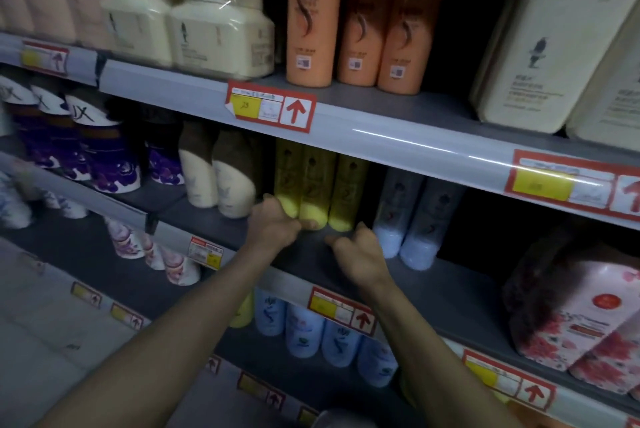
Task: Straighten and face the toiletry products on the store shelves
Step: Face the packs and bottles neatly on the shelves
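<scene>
On the middle shelf (pixel 221 230), three yellow bottles stand upright in a row between cream-and-brown bottles (pixel 230 181) and pale lilac bottles (pixel 420 219). The left hand (pixel 275 225) grips the base of the left yellow bottle (pixel 288 178), its fingers curled round the bottom edge. The right hand (pixel 360 249) hovers just in front of the right yellow bottle (pixel 348 192), fingers loosely curled; whether it touches is unclear. Orange bottles (pixel 313 19) stand on the shelf above.

Single head-worn wide view, angled down and forward, close to the middle shelf (pixel 429 150), tilted frame
</scene>
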Demonstrator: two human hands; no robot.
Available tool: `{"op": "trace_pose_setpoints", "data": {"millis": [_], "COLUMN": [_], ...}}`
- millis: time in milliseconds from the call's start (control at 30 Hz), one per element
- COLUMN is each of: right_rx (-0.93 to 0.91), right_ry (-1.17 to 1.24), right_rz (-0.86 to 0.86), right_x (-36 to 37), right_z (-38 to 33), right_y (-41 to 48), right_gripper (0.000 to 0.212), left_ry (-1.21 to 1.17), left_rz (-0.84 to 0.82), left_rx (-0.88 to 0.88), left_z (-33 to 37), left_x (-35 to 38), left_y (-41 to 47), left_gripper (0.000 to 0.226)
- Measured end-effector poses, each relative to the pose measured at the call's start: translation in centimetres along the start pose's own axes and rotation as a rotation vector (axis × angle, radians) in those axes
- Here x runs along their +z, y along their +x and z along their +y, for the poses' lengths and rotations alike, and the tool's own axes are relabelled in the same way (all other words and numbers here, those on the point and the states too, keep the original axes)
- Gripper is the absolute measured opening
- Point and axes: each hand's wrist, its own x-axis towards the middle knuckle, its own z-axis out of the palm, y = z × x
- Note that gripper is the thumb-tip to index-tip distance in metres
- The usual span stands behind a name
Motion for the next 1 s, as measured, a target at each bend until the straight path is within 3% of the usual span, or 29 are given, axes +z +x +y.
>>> {"op": "trace_pose_setpoints", "data": {"millis": [100,233,300,400,500,633,767,1000], "right_rx": [0.036,0.038,0.036,0.075,0.086,0.088,0.113,0.053], "right_ry": [0.055,0.015,0.021,0.065,0.097,0.126,0.168,0.179], "right_rz": [0.077,0.193,0.235,0.234,0.187,0.121,0.074,-0.052], "right_x": [1.3,2.0,2.3,2.3,2.0,2.1,1.2,0.5], "right_z": [0.1,0.4,0.3,0.3,0.5,0.9,0.4,2.2], "right_y": [1.1,1.4,1.7,2.2,2.3,3.0,2.3,1.8], "right_gripper": [0.034,0.014,0.010,0.010,0.012,0.029,0.014,0.044], "left_ry": [-0.031,-0.131,-0.307,-0.525,-0.469,-0.316,-0.288,-0.346], "left_rz": [0.031,0.144,0.150,-0.125,-0.300,-0.367,-0.372,-0.432], "left_rx": [0.017,0.053,0.108,0.102,0.133,0.204,0.175,0.144], "left_z": [-0.3,-0.2,-0.1,1.0,1.7,2.1,2.7,1.7], "left_x": [0.7,0.8,1.2,1.9,2.2,2.8,2.9,2.3], "left_y": [-0.2,-2.2,-3.2,-4.0,-3.6,-3.5,-3.6,-4.7], "left_gripper": [0.093,0.031,0.006,0.033,0.042,0.043,0.053,0.072]}}
